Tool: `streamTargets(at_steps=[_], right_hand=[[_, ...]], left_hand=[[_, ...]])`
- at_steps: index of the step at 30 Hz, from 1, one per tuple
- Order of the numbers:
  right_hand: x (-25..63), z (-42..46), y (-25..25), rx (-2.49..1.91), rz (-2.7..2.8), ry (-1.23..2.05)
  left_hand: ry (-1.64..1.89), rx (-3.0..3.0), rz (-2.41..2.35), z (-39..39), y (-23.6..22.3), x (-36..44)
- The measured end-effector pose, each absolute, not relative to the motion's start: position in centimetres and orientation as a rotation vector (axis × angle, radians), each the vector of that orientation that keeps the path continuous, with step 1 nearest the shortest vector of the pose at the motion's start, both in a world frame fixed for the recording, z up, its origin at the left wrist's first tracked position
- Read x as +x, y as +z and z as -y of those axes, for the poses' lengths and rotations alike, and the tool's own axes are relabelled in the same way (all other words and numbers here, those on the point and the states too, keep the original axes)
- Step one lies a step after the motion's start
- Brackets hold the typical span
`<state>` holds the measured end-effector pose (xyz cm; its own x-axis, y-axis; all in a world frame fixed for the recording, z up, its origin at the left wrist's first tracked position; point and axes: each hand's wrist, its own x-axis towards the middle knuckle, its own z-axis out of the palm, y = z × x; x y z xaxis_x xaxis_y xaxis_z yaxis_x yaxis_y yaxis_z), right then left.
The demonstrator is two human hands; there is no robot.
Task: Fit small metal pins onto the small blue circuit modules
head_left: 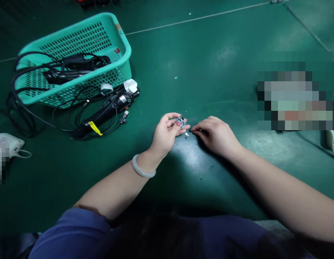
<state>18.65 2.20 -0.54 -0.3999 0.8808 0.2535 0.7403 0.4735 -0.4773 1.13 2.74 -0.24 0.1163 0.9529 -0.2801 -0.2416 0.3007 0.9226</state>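
Between the thumb and fingers of my left hand (167,131) is a small grey-blue part with dark detail (181,122); its exact kind is too small to make out. A pale bangle (143,169) circles my left wrist. My right hand (216,135) rests low at the green surface, thumb and fingertips pinched together just right of the part. Whether a tiny piece sits in that pinch cannot be seen. Directly below the left fingertips lie a tiny white piece (186,134) and a tiny dark piece (186,138).
A turquoise plastic basket (126,70) holding black cabled devices (72,68) stands at the upper left. In front of it lies a black handheld device (110,108) with cables and a yellow tag (95,128). Blurred-out items lie at far right and left. Dark specks dot the green surface (210,86).
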Motion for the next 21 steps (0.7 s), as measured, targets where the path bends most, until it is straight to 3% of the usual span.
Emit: streamTargets(at_steps=[7, 16, 21], right_hand=[[19.0, -2.1, 0.2, -1.459, 2.07, 0.477], [18.5, -2.1, -0.1, -1.413, 2.33, 0.309], [18.5, -1.7, 1.0, -1.389, 2.161, 0.316]], left_hand=[[1.03, 0.901, -1.072, -2.8, -0.5, 1.0], [1.039, 0.909, -1.065, -2.7, -0.8, 1.1], [1.041, 0.965, -1.049, -2.6, -1.1, 1.2]])
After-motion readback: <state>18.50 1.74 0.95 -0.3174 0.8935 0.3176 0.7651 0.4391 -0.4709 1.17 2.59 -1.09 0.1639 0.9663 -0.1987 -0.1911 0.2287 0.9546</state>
